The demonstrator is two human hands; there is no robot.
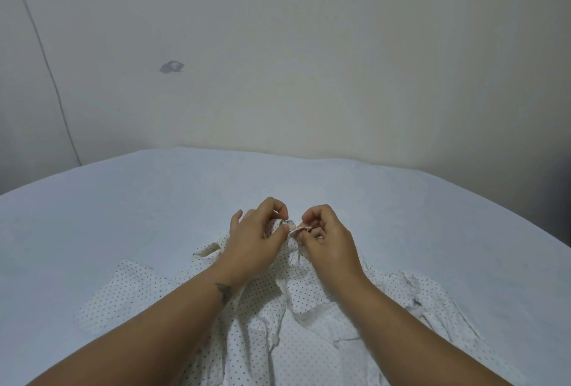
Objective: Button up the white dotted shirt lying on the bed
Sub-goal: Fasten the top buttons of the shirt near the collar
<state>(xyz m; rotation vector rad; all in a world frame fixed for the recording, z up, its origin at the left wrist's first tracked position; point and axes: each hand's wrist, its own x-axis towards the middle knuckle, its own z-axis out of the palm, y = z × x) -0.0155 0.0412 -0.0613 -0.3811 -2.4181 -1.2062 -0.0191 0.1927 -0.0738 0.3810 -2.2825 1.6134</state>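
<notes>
Head view shows, nearest, the white dotted shirt [247,333] lying rumpled on the bed [123,206], its front edges parted below the wrists; no closed button is visible there, so I judge most of the work remains; further up, the left hand [253,243] pinches one edge of cloth near the collar and the right hand [327,240] pinches the opposite edge, the two almost touching; probably the top button is in progress; beyond, pale sheet; then a plain wall [309,61] with a small grey mark [172,66].

shirt [253,317] hem cut off below, button hidden between hands [290,228]
</notes>
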